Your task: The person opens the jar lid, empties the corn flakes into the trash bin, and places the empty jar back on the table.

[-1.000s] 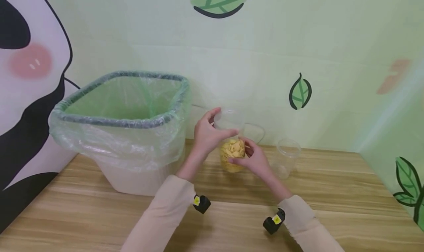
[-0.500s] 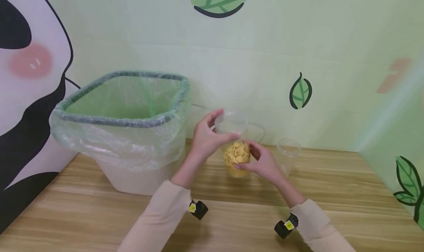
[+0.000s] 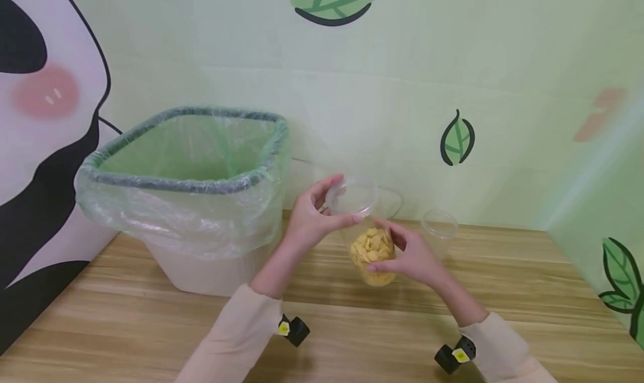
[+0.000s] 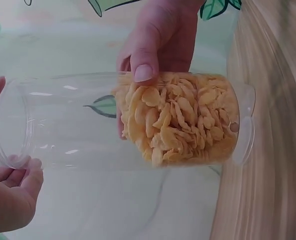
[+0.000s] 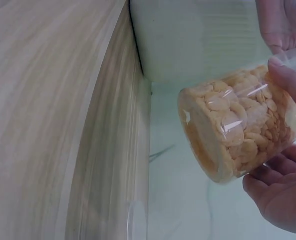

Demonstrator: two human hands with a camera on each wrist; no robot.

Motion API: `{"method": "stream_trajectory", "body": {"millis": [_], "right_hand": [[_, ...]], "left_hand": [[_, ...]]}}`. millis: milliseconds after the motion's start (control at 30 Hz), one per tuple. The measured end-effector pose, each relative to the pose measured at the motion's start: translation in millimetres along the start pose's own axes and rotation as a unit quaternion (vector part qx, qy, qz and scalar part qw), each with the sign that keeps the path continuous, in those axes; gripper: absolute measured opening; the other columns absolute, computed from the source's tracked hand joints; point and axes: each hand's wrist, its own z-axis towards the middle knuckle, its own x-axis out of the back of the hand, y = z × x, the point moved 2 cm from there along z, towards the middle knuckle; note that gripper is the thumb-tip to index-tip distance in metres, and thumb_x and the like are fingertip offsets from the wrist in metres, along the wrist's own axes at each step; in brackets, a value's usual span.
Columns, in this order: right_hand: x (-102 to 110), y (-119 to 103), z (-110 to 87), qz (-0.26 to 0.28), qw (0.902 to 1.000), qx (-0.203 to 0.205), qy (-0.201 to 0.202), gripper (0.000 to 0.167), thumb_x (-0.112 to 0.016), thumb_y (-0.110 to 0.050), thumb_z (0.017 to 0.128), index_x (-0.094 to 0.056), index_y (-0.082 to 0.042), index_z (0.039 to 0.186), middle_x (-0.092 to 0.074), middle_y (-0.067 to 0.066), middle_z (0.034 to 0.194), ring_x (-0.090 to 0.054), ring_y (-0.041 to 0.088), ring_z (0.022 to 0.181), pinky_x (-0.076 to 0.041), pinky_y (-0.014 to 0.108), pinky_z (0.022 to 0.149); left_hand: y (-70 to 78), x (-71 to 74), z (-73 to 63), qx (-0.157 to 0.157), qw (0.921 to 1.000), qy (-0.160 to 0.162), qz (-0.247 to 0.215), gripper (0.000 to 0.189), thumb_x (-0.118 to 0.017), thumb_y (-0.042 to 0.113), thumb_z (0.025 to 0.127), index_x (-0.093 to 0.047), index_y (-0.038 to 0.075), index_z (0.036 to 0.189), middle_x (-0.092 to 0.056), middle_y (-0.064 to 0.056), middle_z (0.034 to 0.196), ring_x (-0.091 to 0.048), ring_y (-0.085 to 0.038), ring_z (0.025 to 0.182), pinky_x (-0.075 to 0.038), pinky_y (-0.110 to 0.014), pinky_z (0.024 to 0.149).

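A clear plastic jar (image 3: 352, 201), its lower part filled with yellow flakes (image 4: 177, 120), is held tilted between both hands above the table. My left hand (image 3: 309, 221) grips the jar around its open rim, thumb on the near side. Lower down, my right hand (image 3: 412, 257) grips the part that holds the flakes, with the thumb on one side and fingers on the other. The right wrist view shows the jar's base lifted off the wood.
A second clear container (image 3: 440, 229) stands on the wooden table (image 3: 503, 277) behind my right hand. To the left is a large white bin (image 3: 211, 271) lined with a green plastic bag (image 3: 186, 221). A leaf-printed wall (image 3: 402, 53) closes off the back.
Both hands have brought the jar closer to me and slightly right. Its base has swung out to the right, so the jar leans more, and the flakes have shifted with it.
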Motion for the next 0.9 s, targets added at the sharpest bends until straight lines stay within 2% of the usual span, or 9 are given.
{"method": "stream_trajectory", "body": {"millis": [300, 367, 433, 500, 600, 733, 900], "right_hand": [[3.6, -7.2, -11.2, -0.046, 0.9989, 0.006, -0.001, 0.078, -0.083, -0.022, 0.064, -0.048, 0.001, 0.129, -0.049, 0.020, 0.129, -0.045, 0.035, 0.119, -0.036, 0.047, 0.098], [4.4, -9.2, -13.8, -0.050, 0.9987, 0.007, -0.003, 0.076, -0.083, -0.022, 0.064, -0.048, 0.002, 0.128, -0.050, 0.021, 0.128, -0.047, 0.035, 0.118, -0.037, 0.047, 0.097], [5.1, -10.8, -16.0, -0.052, 0.9986, 0.008, -0.005, 0.076, -0.083, -0.022, 0.064, -0.049, 0.003, 0.127, -0.051, 0.021, 0.127, -0.048, 0.035, 0.117, -0.038, 0.046, 0.097], [5.9, -12.1, -18.0, -0.050, 0.9987, 0.011, -0.008, 0.075, -0.084, -0.021, 0.064, -0.049, 0.004, 0.126, -0.052, 0.021, 0.125, -0.050, 0.034, 0.115, -0.038, 0.045, 0.096], [7.2, -13.5, -20.8, -0.050, 0.9985, 0.021, -0.011, 0.075, -0.084, -0.020, 0.062, -0.051, 0.004, 0.124, -0.055, 0.020, 0.122, -0.052, 0.032, 0.113, -0.040, 0.044, 0.095], [8.6, -15.0, -23.5, -0.058, 0.9977, 0.032, -0.017, 0.075, -0.085, -0.021, 0.061, -0.052, 0.004, 0.123, -0.056, 0.018, 0.122, -0.053, 0.030, 0.112, -0.041, 0.043, 0.094], [11.6, -18.9, -27.4, -0.057, 0.9976, 0.027, -0.029, 0.078, -0.085, -0.023, 0.060, -0.051, 0.003, 0.125, -0.056, 0.015, 0.123, -0.052, 0.028, 0.113, -0.040, 0.041, 0.095]], "left_hand": [[-2.0, 1.4, -10.0, 0.004, 0.9994, -0.031, -0.015, 0.073, -0.075, 0.005, 0.070, -0.041, 0.005, 0.135, -0.043, -0.008, 0.138, -0.037, -0.019, 0.127, -0.028, -0.036, 0.105], [-2.5, 2.6, -12.2, 0.001, 0.9987, -0.043, -0.028, 0.073, -0.074, 0.003, 0.071, -0.039, 0.004, 0.136, -0.042, -0.009, 0.138, -0.037, -0.020, 0.128, -0.028, -0.036, 0.106], [-4.1, 4.3, -13.6, -0.008, 0.9969, -0.061, -0.049, 0.076, -0.076, 0.010, 0.072, -0.037, 0.003, 0.136, -0.040, -0.011, 0.140, -0.036, -0.022, 0.128, -0.026, -0.038, 0.106], [-5.2, 5.8, -14.5, -0.017, 0.9936, -0.084, -0.073, 0.080, -0.078, 0.015, 0.071, -0.036, 0.002, 0.137, -0.039, -0.013, 0.140, -0.036, -0.023, 0.128, -0.027, -0.038, 0.106], [-7.5, 7.4, -14.4, -0.034, 0.9866, -0.123, -0.102, 0.087, -0.080, 0.021, 0.068, -0.034, 0.000, 0.138, -0.037, -0.015, 0.141, -0.037, -0.026, 0.127, -0.035, -0.036, 0.101], [-8.9, 8.2, -13.9, -0.056, 0.9750, -0.168, -0.134, 0.087, -0.079, 0.017, 0.069, -0.031, -0.002, 0.138, -0.035, -0.018, 0.141, -0.038, -0.029, 0.123, -0.046, -0.030, 0.089], [-8.1, 7.4, -12.1, -0.076, 0.9630, -0.209, -0.152, 0.092, -0.080, 0.025, 0.067, -0.030, -0.002, 0.139, -0.034, -0.019, 0.140, -0.037, -0.029, 0.122, -0.044, -0.032, 0.091]]}}
